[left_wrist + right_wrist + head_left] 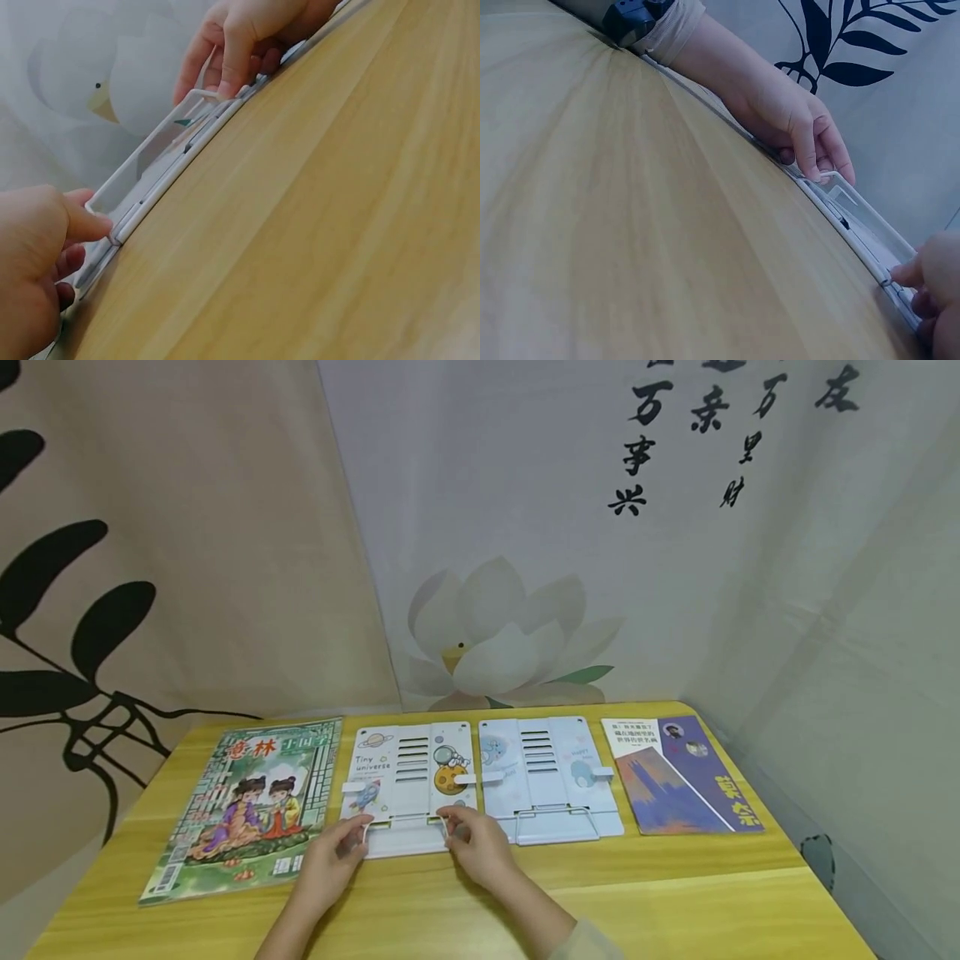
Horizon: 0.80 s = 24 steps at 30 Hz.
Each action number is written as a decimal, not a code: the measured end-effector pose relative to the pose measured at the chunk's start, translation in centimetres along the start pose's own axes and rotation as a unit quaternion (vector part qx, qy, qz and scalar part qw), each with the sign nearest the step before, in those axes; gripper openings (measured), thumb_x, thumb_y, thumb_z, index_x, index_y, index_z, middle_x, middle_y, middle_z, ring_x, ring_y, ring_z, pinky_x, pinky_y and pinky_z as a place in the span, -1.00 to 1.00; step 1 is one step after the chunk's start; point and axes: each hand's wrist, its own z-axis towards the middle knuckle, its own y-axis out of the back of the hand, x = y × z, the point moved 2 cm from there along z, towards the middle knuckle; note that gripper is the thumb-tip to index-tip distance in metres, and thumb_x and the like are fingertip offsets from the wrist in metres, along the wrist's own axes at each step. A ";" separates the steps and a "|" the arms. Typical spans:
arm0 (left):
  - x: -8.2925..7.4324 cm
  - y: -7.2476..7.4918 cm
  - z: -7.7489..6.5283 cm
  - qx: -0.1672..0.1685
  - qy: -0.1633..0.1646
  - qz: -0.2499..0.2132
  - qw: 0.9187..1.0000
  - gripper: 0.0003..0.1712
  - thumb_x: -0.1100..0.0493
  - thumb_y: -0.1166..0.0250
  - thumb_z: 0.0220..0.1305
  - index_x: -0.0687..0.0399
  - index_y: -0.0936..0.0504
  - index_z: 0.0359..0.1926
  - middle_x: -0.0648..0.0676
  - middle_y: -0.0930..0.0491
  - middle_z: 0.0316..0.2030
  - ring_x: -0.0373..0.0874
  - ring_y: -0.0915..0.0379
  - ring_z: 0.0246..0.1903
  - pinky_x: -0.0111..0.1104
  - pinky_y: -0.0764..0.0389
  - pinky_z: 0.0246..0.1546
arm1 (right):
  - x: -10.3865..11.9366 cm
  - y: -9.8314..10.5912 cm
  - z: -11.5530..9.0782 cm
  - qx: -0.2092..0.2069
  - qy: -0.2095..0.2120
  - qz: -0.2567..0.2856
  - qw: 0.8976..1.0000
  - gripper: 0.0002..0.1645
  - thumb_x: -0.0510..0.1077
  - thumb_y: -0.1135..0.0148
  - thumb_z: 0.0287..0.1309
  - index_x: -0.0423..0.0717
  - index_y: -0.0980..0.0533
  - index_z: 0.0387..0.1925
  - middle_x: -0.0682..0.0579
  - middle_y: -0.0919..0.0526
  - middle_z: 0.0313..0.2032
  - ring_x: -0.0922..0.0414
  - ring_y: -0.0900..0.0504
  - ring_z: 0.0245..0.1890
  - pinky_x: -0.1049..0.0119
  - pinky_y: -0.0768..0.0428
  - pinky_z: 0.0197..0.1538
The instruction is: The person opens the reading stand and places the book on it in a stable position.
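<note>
A white book stand printed with planets and an astronaut lies flat on the table in front of me. My left hand pinches the left side of its white wire bracket between thumb and fingers. Opposite, my right hand pinches the right side. In the left wrist view the wire bracket is tilted up from the stand's near edge, with my left hand at one end. The right wrist view has my right hand at the lower right corner. A second book stand, pale blue, lies just right of the first.
A green illustrated magazine lies on the left of the yellow wood table. To the right is a purple and white book. Behind the table hangs a printed cloth with a lotus and black lettering.
</note>
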 end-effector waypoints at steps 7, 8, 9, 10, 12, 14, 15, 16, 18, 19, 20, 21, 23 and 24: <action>-0.1 0.6 0.4 0.022 0.039 -0.010 0.999 -0.62 0.49 -0.35 0.05 0.23 -0.67 -0.06 -0.02 -0.54 -0.43 -0.22 -0.38 -0.45 -0.41 -0.46 -0.43 | 0.6 0.8 0.0 -0.006 0.019 0.013 1.000 -0.58 -0.38 -0.37 -0.02 -0.11 -0.63 -0.05 0.22 -0.58 -0.41 0.36 -0.39 -0.59 0.45 -0.44 -0.50; -0.1 0.7 0.5 0.024 0.043 -0.010 0.999 -0.64 0.47 -0.35 0.07 0.24 -0.67 -0.05 -0.02 -0.56 -0.42 -0.22 -0.38 -0.45 -0.41 -0.46 -0.43 | 0.8 1.0 0.0 -0.012 0.023 0.016 1.000 -0.59 -0.37 -0.38 -0.02 -0.13 -0.63 -0.06 0.20 -0.59 -0.41 0.36 -0.38 -0.61 0.45 -0.42 -0.52; -0.2 1.0 0.6 0.023 0.045 -0.011 0.999 -0.65 0.46 -0.34 0.10 0.24 -0.67 -0.05 -0.01 -0.57 -0.42 -0.22 -0.38 -0.46 -0.41 -0.46 -0.45 | 0.9 1.3 0.1 -0.018 0.028 0.023 0.999 -0.61 -0.37 -0.38 -0.02 -0.16 -0.63 -0.06 0.17 -0.60 -0.41 0.36 -0.36 -0.63 0.46 -0.40 -0.54; -0.3 1.2 0.8 0.020 0.044 -0.011 0.999 -0.67 0.44 -0.34 0.12 0.24 -0.67 -0.04 0.00 -0.57 -0.41 -0.22 -0.38 -0.46 -0.41 -0.45 -0.47 | 1.0 1.6 0.2 -0.027 0.032 0.027 0.999 -0.62 -0.36 -0.38 -0.01 -0.17 -0.63 -0.07 0.15 -0.61 -0.41 0.36 -0.35 -0.64 0.46 -0.39 -0.56; -0.6 1.7 1.2 0.006 0.034 -0.009 0.999 -0.69 0.42 -0.33 0.14 0.25 -0.67 -0.04 0.01 -0.59 -0.40 -0.22 -0.39 -0.46 -0.42 -0.45 -0.48 | 1.3 2.4 0.7 -0.046 0.038 0.035 0.998 -0.64 -0.35 -0.38 0.01 -0.21 -0.63 -0.07 0.07 -0.64 -0.40 0.33 -0.36 -0.64 0.48 -0.37 -0.57; -0.9 2.3 1.8 -0.009 0.022 -0.001 1.000 -0.70 0.40 -0.33 0.16 0.26 -0.66 -0.04 0.02 -0.60 -0.41 -0.21 -0.40 -0.45 -0.43 -0.45 -0.50 | 1.6 3.4 1.3 -0.064 0.036 0.041 0.996 -0.65 -0.34 -0.38 0.02 -0.23 -0.62 -0.08 0.03 -0.66 -0.38 0.30 -0.38 -0.62 0.48 -0.37 -0.57; -1.1 2.6 2.1 -0.012 0.018 0.000 1.000 -0.70 0.39 -0.32 0.18 0.26 -0.66 -0.03 0.03 -0.60 -0.40 -0.20 -0.41 -0.44 -0.43 -0.44 -0.50 | 1.6 3.9 1.6 -0.072 0.035 0.042 0.996 -0.65 -0.33 -0.37 0.03 -0.24 -0.62 -0.07 0.02 -0.66 -0.38 0.29 -0.39 -0.61 0.47 -0.37 -0.55; -1.3 2.9 2.5 -0.015 0.014 0.004 1.000 -0.70 0.37 -0.31 0.19 0.26 -0.65 -0.02 0.03 -0.61 -0.39 -0.20 -0.42 -0.42 -0.43 -0.44 -0.53 | 1.7 4.4 1.9 -0.079 0.028 0.040 0.996 -0.66 -0.31 -0.37 0.05 -0.23 -0.62 -0.07 0.02 -0.67 -0.36 0.27 -0.40 -0.59 0.47 -0.38 -0.54; -1.4 3.5 3.2 -0.014 0.012 0.009 1.000 -0.69 0.35 -0.30 0.22 0.26 -0.63 0.01 0.05 -0.62 -0.37 -0.17 -0.44 -0.40 -0.42 -0.42 -0.57 | 1.6 5.4 2.7 -0.090 0.018 0.037 0.995 -0.67 -0.28 -0.37 0.07 -0.21 -0.62 -0.07 0.02 -0.68 -0.34 0.25 -0.41 -0.57 0.46 -0.37 -0.56; -1.5 3.8 3.6 -0.013 0.009 0.010 1.000 -0.68 0.34 -0.29 0.23 0.26 -0.62 0.03 0.07 -0.62 -0.36 -0.15 -0.44 -0.39 -0.41 -0.39 -0.60 | 1.6 5.8 3.1 -0.094 0.013 0.035 0.995 -0.66 -0.26 -0.37 0.08 -0.21 -0.62 -0.06 0.03 -0.68 -0.33 0.25 -0.41 -0.56 0.45 -0.36 -0.57; -1.5 4.0 4.0 -0.012 0.007 0.011 1.000 -0.67 0.31 -0.28 0.25 0.26 -0.61 0.05 0.09 -0.62 -0.33 -0.13 -0.45 -0.37 -0.40 -0.38 -0.62 | 1.5 6.2 3.5 -0.097 0.010 0.031 0.995 -0.67 -0.25 -0.37 0.09 -0.20 -0.62 -0.06 0.02 -0.68 -0.32 0.23 -0.41 -0.55 0.44 -0.35 -0.59; -1.5 4.1 4.4 -0.010 0.003 0.011 1.000 -0.66 0.30 -0.27 0.27 0.27 -0.60 0.07 0.11 -0.63 -0.30 -0.11 -0.45 -0.35 -0.40 -0.37 -0.64 | 1.4 6.5 3.9 -0.099 0.006 0.030 0.995 -0.67 -0.24 -0.37 0.10 -0.19 -0.62 -0.06 0.01 -0.69 -0.32 0.22 -0.42 -0.55 0.43 -0.35 -0.59; -1.4 4.4 5.2 -0.007 -0.003 0.015 1.000 -0.64 0.24 -0.26 0.30 0.28 -0.57 0.09 0.14 -0.63 -0.25 -0.07 -0.45 -0.31 -0.39 -0.39 -0.63 | 1.3 7.1 4.8 -0.099 -0.003 0.029 0.995 -0.67 -0.24 -0.36 0.10 -0.17 -0.62 -0.05 -0.02 -0.69 -0.30 0.20 -0.42 -0.53 0.43 -0.33 -0.60; -1.3 4.6 5.6 -0.003 -0.002 0.016 1.000 -0.63 0.22 -0.25 0.32 0.28 -0.56 0.10 0.15 -0.62 -0.22 -0.04 -0.45 -0.28 -0.38 -0.40 -0.63 | 1.1 7.3 5.2 -0.097 -0.007 0.030 0.995 -0.67 -0.24 -0.36 0.11 -0.17 -0.62 -0.05 -0.02 -0.69 -0.30 0.19 -0.42 -0.52 0.43 -0.33 -0.60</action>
